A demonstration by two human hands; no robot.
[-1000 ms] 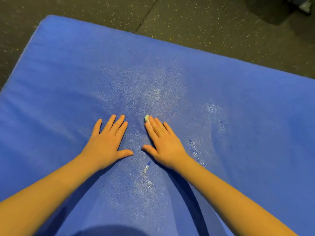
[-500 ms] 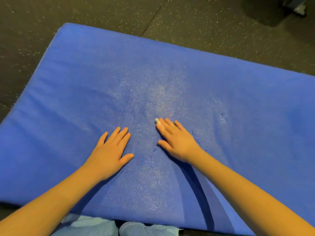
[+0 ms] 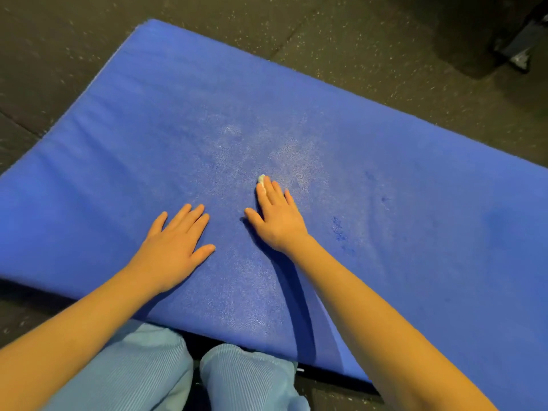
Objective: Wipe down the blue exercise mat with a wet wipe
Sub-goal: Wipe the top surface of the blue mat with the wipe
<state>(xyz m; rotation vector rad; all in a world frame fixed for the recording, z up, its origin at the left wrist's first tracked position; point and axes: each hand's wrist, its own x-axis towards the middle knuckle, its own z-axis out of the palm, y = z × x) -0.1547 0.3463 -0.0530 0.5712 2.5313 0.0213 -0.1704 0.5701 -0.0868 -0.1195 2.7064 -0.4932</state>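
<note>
Blue mat (image 3: pixel 385 143) carries released left grip (image 3: pixel 175 244), right grip (image 3: pixel 277 221) flat, wet wipe (image 3: pixel 261 178) pinned under its fingertips

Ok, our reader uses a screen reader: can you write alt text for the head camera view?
A person's right hand presses a white wet wipe under straight fingers on a blue exercise mat, while the left hand rests flat beside it. The mat lies on a dark speckled floor.

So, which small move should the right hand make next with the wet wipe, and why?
Probably slide the right hand rightward, pressing the wet wipe flat, toward the dark spots on the blue exercise mat. The middle shows a pale sheen; those spots lie to its right. The left hand rests flat on the mat.
</note>
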